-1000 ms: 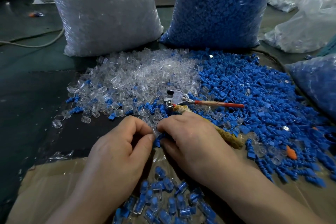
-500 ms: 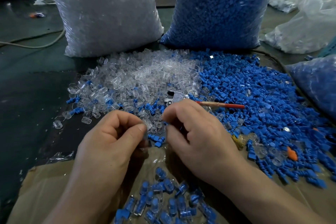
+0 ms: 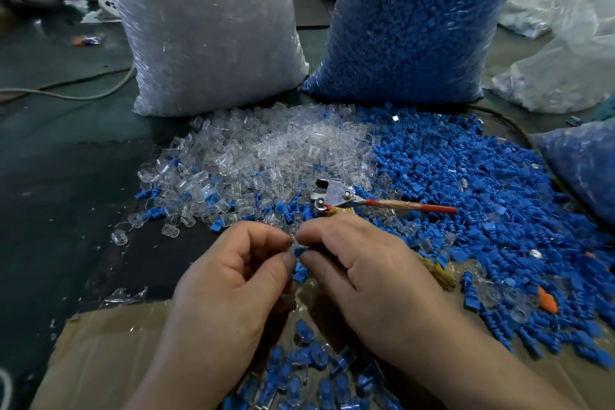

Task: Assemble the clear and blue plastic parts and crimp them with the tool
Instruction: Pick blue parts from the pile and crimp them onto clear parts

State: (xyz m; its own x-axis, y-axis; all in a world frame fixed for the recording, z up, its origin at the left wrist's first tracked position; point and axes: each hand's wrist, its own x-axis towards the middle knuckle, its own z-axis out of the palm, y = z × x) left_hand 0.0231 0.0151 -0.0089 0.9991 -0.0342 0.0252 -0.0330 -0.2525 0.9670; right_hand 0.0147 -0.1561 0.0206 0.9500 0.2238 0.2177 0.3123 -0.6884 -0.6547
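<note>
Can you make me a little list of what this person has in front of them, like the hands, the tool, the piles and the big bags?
left hand: fingers curled, pinching the blue part
right hand: pinching the same part from the other side
tool: lying on the piles just beyond the hands, red handle pointing right
clear pile: left of the blue pile
bags: clear bag on the left, blue bag on the right, both behind the piles
finished pieces: heaped on the cardboard, nearest the person

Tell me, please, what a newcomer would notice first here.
Two big bags stand at the back, the clear bag left of the blue bag. Before them spread a clear pile and a blue pile, with the tool where they meet. Nearest, the left hand and right hand pinch a blue part together.
</note>
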